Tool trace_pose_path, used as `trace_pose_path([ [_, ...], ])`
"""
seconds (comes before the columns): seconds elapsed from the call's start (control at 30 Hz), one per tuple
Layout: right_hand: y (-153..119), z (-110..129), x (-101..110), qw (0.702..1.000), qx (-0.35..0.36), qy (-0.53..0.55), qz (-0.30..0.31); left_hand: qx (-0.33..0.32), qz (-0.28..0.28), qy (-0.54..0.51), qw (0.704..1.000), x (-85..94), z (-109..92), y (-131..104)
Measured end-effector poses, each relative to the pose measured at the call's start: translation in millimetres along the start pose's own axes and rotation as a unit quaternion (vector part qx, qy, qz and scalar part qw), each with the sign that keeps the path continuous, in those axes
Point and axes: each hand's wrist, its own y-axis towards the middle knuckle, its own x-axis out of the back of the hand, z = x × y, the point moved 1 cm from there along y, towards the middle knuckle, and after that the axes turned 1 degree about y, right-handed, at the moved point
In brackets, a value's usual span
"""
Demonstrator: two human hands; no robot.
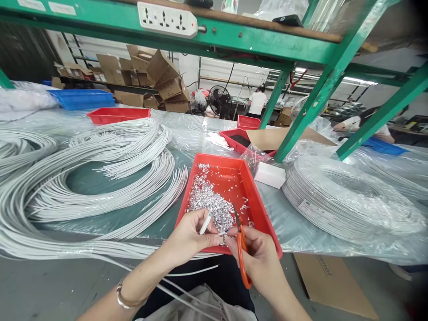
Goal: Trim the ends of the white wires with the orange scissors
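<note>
My left hand is closed in a pinch on the end of a white cable, over the near part of a red tray. Orange-handled scissors sit in my right hand, their dark blades pointing away from me. The thumb and forefinger of that hand meet the cable end close to my left fingertips; small dark and silvery bits show there, too small to make out. A heap of silvery foil scraps lies in the tray, mostly toward its left side.
Bundled white cables cover the left of the table, some hanging over my lap. A plastic-wrapped cable coil and a white box are at right. A green shelf frame stands across the back. People work in the background.
</note>
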Motion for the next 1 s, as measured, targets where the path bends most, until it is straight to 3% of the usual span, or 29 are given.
trace_pose_path([
  [0.3, 2, 7, -5, 0.995, 0.058, -0.077, -0.024, -0.017, -0.026, 0.028, 0.999, -3.8, -3, -1],
  [0.57, 12, 12, 14, 0.995, 0.069, -0.07, -0.017, 0.02, 0.062, -0.023, 0.998, 2.8, -3, -4],
  [0.77, -15, 10, 39, 0.996, 0.067, -0.047, 0.031, 0.005, 0.093, -0.019, 0.995, 6.9, -12, -6],
  [1.0, -47, -2, 39, 0.986, -0.022, -0.15, 0.063, 0.02, 0.038, -0.045, 0.998, 5.2, -8, -5],
])
